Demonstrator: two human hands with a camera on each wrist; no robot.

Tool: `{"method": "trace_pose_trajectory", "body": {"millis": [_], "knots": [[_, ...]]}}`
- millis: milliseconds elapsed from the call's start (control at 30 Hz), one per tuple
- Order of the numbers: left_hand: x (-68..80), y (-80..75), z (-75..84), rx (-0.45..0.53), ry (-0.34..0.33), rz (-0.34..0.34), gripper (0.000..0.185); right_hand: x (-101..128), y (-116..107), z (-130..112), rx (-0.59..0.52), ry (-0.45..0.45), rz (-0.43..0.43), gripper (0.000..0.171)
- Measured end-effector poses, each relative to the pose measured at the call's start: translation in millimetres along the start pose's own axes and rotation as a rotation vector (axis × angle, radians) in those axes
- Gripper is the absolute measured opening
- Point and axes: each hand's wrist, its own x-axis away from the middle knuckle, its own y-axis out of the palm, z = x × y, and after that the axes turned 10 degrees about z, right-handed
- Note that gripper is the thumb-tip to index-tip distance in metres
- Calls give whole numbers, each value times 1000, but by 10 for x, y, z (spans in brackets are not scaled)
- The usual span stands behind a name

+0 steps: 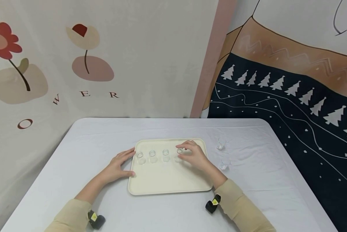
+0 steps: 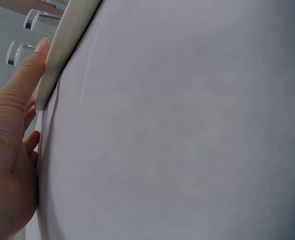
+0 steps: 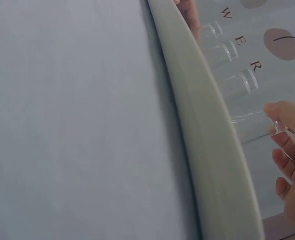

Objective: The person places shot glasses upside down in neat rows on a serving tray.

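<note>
A white-clothed surface [image 1: 75,167] carries a cream tray [image 1: 167,180]; the left hand [image 1: 118,166] rests spread against its left rim; the right hand [image 1: 193,154] pinches the rightmost glass [image 1: 180,151] of four standing on the tray; two glasses [image 1: 221,143] stand beside it.

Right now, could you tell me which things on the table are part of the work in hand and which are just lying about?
In hand:
- tray, steadied by the left hand
- four small glasses in a row on it; the right hand pinches the rightmost glass

Lying about:
- two small glasses off the tray
- white tablecloth
</note>
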Motion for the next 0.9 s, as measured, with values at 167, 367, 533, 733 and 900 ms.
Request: {"method": "trace_pose_trajectory", "body": {"millis": [167,367,533,733,900], "knots": [[0,7,-6,-2,6,0,98,1,40,8,38,10,-28,32],[-2,13,-8,-1,7,-2,98,3,73,19,65,-3,-32,33],[0,13,-18,-3,10,1,98,10,72,9,86,-11,-28,37],[5,23,-26,-20,3,1,98,53,-8,-61,106,-5,-17,42],[2,19,-25,-18,9,2,98,111,-159,-163,83,-10,3,42]]}}
